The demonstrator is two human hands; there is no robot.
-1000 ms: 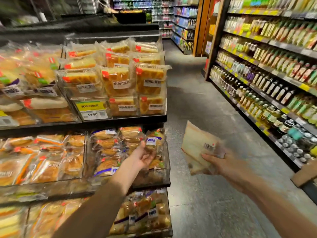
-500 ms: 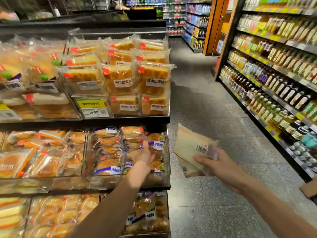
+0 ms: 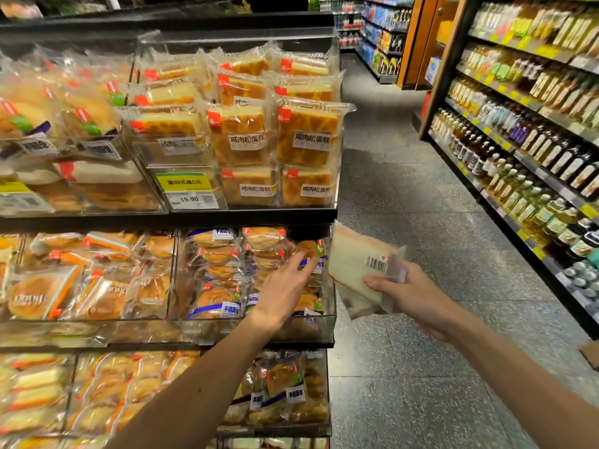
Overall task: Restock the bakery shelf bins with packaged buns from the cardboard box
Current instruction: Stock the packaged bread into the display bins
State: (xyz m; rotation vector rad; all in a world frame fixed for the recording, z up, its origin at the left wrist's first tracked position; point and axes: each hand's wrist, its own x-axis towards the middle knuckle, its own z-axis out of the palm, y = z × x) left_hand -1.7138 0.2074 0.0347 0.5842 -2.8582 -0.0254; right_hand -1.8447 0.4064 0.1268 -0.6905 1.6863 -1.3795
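- My right hand point(image 3: 411, 293) grips a pale pack point(image 3: 356, 267) of bread. The thumb lies on top near the barcode label and the fingers curl underneath. The pack tilts up and away from the palm.
- My left hand point(image 3: 282, 286) is flat and spread and holds nothing. Its fingertips touch the wrapped buns point(image 3: 214, 306) at the right end of the clear bin point(image 3: 252, 330) on the middle shelf.
- The pale pack hangs in the aisle just beside the bin's right wall, outside it. It is about level with the top row of buns and just right of my left fingertips.
- As I judge it, the step in hand is placing this pack, while the left hand presses stock aside to open a slot.
- The next move calls for swinging the pack left over the bin's wall and sliding it in by my left fingers. The gap under the upper shelf looks tight, so a thin edge should lead.
- The bin looks nearly full. Its buns are round and golden and my pack is pale and square, so I cannot tell whether this is the right bin.
- Square cake packs point(image 3: 304, 134) fill the shelf above.
- A brown corner, likely the cardboard box point(image 3: 591, 353), shows at the far right edge, well apart from both hands.
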